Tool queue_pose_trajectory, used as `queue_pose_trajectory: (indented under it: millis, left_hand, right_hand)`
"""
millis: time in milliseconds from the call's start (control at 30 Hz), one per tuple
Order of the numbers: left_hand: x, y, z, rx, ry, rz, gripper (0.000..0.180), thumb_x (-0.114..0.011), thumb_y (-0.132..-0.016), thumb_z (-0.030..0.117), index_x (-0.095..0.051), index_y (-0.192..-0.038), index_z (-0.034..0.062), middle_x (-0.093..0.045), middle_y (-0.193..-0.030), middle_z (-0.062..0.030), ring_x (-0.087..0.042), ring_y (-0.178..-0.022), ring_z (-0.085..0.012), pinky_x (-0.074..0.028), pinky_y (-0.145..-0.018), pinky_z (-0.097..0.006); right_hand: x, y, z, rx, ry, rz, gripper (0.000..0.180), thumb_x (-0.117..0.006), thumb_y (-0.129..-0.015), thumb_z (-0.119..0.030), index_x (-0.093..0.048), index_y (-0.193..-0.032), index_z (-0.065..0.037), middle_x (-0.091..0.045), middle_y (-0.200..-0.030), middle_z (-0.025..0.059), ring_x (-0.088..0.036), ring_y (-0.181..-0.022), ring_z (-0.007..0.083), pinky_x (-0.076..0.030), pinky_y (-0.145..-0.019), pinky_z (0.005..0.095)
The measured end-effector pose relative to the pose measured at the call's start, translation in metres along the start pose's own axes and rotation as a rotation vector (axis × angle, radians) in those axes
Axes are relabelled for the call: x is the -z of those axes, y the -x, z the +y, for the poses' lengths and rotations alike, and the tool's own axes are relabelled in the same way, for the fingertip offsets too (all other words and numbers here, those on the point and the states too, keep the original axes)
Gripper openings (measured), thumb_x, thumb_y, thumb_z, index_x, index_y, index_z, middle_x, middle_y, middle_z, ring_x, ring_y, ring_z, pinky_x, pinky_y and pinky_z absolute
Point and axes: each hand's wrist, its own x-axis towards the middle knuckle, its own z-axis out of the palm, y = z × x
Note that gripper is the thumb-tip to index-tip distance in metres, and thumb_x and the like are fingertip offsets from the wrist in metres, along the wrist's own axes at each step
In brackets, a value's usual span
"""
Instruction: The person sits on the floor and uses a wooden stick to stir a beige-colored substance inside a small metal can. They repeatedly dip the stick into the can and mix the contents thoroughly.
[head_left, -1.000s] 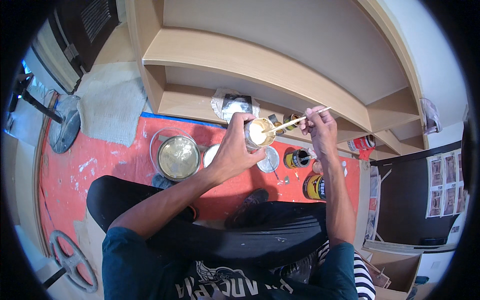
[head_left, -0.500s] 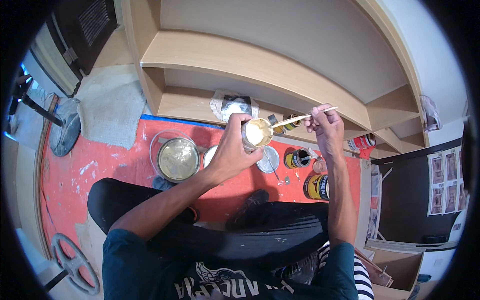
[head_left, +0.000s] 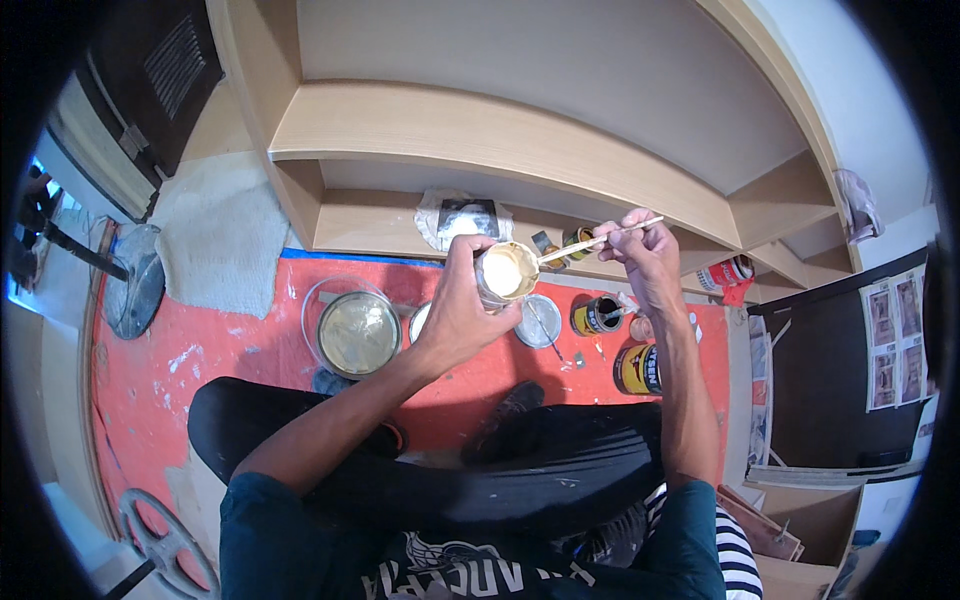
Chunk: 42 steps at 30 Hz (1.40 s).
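Cup (head_left: 527,275) sits in my curled left hand (head_left: 468,312); my right hand (head_left: 646,262) pinches a stick (head_left: 580,248) at its right edge.

pale lettering (head_left: 500,578) on the dark shirt (head_left: 330,545) and large yellow-and-black can (head_left: 634,370)

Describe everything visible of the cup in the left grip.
The cup is round and open-topped, its inner wall smeared tan around a pale cream filling. Its outer wall looks pale; the material is unclear. It is held above the red floor covering, mouth toward the camera. The left grip holds its left side, and a thin, wooden-looking stick from the right grip reaches its right rim; whether they touch is hard to tell.
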Motion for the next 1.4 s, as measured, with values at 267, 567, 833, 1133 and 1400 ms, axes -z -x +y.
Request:
queue_pose_trajectory:
  millis: [267,567,833,1133,1400]
  left_hand:
    - [-0.009,-0.008,0.003,-0.008,-0.004,0.01,0.073,-0.086,-0.079,0.01,-0.039,-0.134,0.0006,-0.056,-0.122,-0.0188,-0.06,-0.117,-0.0274,-0.05,-0.103,-0.041]
    - [-0.001,-0.032,-0.021,0.059,-0.04,0.138,0.072,-0.083,-0.077,0.004,-0.039,-0.133,-0.0007,-0.056,-0.123,-0.0175,-0.061,-0.114,-0.0256,-0.051,-0.102,-0.039]
    - [0.004,-0.039,-0.014,0.065,0.003,0.137,0.069,-0.081,-0.081,0.004,-0.04,-0.136,0.0007,-0.054,-0.123,-0.0133,-0.059,-0.116,-0.0218,-0.05,-0.103,-0.037]
    - [0.025,-0.033,-0.029,-0.011,-0.103,0.161,0.064,-0.077,-0.083,0.0,-0.041,-0.136,0.0,-0.053,-0.125,-0.0127,-0.058,-0.117,-0.0212,-0.048,-0.103,-0.035]
    - [0.02,-0.037,-0.035,0.003,-0.043,0.151,0.063,-0.079,-0.082,0.0,-0.044,-0.135,0.0012,-0.055,-0.124,-0.0107,-0.058,-0.115,-0.02,-0.048,-0.104,-0.036]
  right_hand:
    - [0.009,0.017,0.002,-0.004,-0.143,0.083,0.021,-0.069,-0.098,-0.003,-0.055,-0.114,-0.003,-0.074,-0.109,0.0232,-0.075,-0.095,0.0261,-0.064,-0.081,0.0364]
    - [-0.052,0.041,0.068,0.193,-0.522,0.823,0.018,-0.072,-0.099,-0.004,-0.057,-0.108,0.001,-0.073,-0.116,0.0246,-0.076,-0.103,0.0286,-0.066,-0.086,0.0342]
    - [-0.047,0.01,0.097,0.273,-0.485,0.944,0.017,-0.073,-0.099,-0.006,-0.058,-0.105,0.0,-0.072,-0.118,0.0258,-0.076,-0.103,0.0278,-0.066,-0.088,0.0346]
    - [-0.054,-0.004,0.104,0.371,-0.502,1.016,0.017,-0.073,-0.098,-0.004,-0.057,-0.103,0.0,-0.073,-0.119,0.0259,-0.075,-0.101,0.0254,-0.065,-0.087,0.033]
    - [-0.047,-0.002,0.113,0.41,-0.443,1.051,0.016,-0.072,-0.098,-0.001,-0.057,-0.104,-0.001,-0.073,-0.118,0.0259,-0.075,-0.101,0.0248,-0.065,-0.086,0.034]
